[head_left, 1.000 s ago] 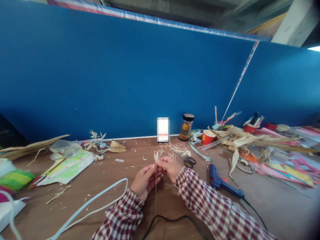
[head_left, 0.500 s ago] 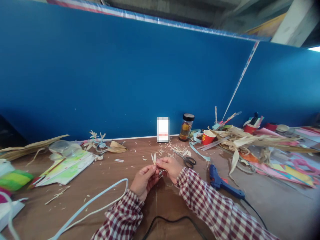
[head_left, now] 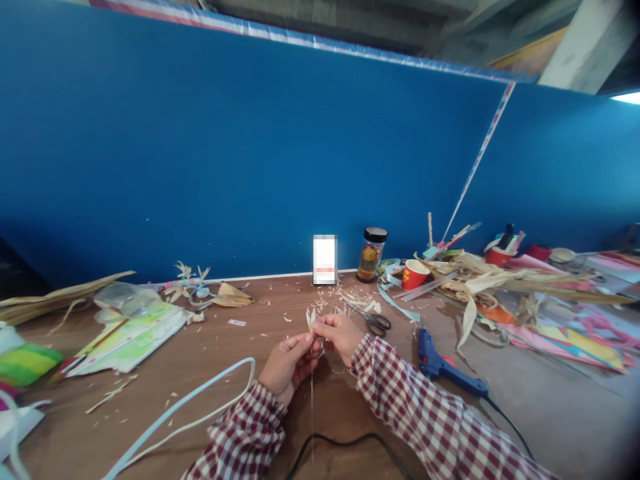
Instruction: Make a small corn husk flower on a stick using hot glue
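Over the middle of the table, both hands meet around a small pale flower of dried husk petals on a thin stem that hangs straight down. My left hand is closed, thumb and forefinger pinching the flower's base where the stem begins. From the right, my right hand pinches a petal near the base. The fingertips partly hide where the petals join. Just beyond the right hand lie black-handled scissors among pale husk trimmings.
A blue glue gun with a black cord lies to the right. A lidded jar, a red paper cup and a pile of dried husks stand farther back. On the left are a painted sheet and a white cable.
Both hands stay almost in place. The petals have dropped slightly and sit closer together, with the right fingertips a little nearer them. The whole view has shifted slightly.
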Demonstrator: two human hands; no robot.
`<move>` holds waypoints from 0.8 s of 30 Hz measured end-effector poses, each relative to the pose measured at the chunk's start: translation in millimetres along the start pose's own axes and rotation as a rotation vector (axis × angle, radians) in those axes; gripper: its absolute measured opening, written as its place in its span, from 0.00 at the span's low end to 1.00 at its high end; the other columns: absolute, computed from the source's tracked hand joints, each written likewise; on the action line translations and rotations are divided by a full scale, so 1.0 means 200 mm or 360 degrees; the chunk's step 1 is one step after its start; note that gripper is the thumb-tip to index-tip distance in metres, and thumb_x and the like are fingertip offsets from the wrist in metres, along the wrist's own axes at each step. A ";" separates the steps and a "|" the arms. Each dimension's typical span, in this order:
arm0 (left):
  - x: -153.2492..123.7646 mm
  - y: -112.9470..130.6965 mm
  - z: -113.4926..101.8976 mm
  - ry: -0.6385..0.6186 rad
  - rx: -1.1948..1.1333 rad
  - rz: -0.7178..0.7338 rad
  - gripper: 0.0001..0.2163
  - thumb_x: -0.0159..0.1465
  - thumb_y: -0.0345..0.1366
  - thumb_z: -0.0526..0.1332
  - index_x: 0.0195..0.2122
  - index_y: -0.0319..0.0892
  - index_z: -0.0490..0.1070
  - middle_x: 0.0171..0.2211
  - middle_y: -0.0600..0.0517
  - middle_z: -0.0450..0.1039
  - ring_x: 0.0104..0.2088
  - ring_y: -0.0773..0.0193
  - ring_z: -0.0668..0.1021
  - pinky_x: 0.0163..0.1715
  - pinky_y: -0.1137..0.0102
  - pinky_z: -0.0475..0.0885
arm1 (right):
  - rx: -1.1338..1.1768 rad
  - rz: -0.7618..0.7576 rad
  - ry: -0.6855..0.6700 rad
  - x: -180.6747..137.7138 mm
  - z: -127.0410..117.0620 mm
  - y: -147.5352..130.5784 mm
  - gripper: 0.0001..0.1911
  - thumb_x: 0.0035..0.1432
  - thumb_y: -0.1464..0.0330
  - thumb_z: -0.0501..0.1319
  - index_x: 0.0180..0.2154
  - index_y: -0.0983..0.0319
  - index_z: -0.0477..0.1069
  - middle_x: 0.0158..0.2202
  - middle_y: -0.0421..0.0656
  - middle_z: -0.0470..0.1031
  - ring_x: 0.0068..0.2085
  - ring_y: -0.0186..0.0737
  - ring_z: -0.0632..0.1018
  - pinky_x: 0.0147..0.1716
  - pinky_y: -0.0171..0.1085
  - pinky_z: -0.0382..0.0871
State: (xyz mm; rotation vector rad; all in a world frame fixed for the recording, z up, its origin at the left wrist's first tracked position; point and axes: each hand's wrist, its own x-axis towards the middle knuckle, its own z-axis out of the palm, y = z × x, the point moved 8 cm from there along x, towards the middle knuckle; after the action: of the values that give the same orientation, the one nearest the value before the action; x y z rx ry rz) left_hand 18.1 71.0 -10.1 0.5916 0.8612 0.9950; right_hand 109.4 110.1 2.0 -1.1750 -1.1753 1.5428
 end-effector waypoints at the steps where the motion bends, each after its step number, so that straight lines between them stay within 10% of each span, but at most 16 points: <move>1: 0.00 0.00 0.00 -0.0013 -0.0018 -0.0011 0.08 0.49 0.33 0.65 0.30 0.37 0.72 0.23 0.52 0.73 0.23 0.72 0.74 0.24 0.78 0.70 | -0.0009 -0.0004 0.0007 0.00 0.00 0.00 0.11 0.41 0.62 0.64 0.22 0.63 0.69 0.21 0.38 0.69 0.21 0.29 0.68 0.22 0.31 0.62; 24: 0.01 0.02 -0.04 0.0121 0.0028 0.0104 0.09 0.47 0.34 0.67 0.28 0.37 0.72 0.22 0.53 0.71 0.21 0.73 0.72 0.22 0.79 0.70 | -0.0170 -0.0065 -0.0022 -0.04 0.01 -0.08 0.10 0.50 0.61 0.56 0.31 0.60 0.68 0.28 0.40 0.70 0.22 0.29 0.70 0.15 0.28 0.55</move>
State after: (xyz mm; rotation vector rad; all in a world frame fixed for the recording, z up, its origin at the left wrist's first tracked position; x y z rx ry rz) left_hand 9.7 74.1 -12.6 0.6033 0.9237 1.0759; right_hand 109.8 104.8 19.9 -1.2040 -1.2968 1.4748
